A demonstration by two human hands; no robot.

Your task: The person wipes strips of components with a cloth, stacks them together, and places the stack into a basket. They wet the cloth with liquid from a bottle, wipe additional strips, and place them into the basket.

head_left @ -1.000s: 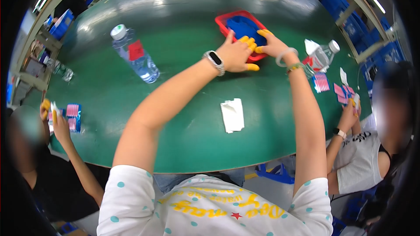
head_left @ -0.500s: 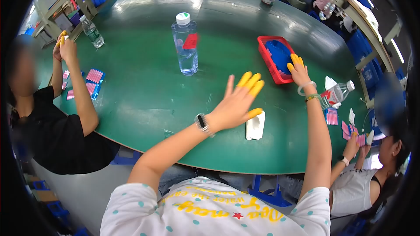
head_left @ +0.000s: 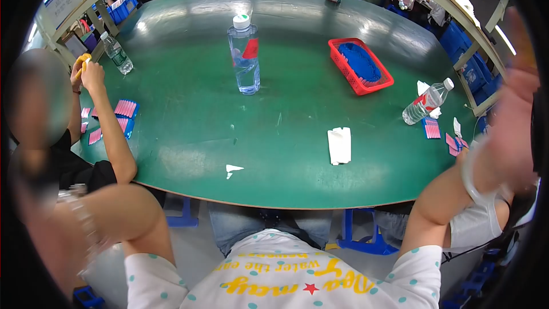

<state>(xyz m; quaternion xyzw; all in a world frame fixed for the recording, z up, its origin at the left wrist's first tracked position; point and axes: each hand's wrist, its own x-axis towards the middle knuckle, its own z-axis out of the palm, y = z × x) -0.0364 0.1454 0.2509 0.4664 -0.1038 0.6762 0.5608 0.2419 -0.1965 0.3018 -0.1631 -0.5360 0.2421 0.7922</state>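
My left hand (head_left: 48,237) is raised close to the camera at the lower left edge, smeared, with its fingers not readable. At the right edge my right hand (head_left: 512,123) is also lifted near the camera; blur and the dark rim hide its fingers. Neither hand touches the table. A folded white tissue (head_left: 339,146) lies on the green table (head_left: 274,137) in front of me. Beyond it sits a red plastic basket (head_left: 374,87) holding blue pieces (head_left: 359,62). A large clear water bottle (head_left: 247,74) stands upright left of the basket.
A smaller bottle (head_left: 426,103) stands on the right near pink-and-blue packs (head_left: 432,129). Another bottle (head_left: 117,54) is at the far left. A co-worker's arms (head_left: 108,114) are raised beside more packs (head_left: 127,109). White scraps (head_left: 233,169) lie near the front edge.
Both my hands have left the table and come up toward the camera, one to each side. My right hand has left the basket. White scraps now show near the front edge.
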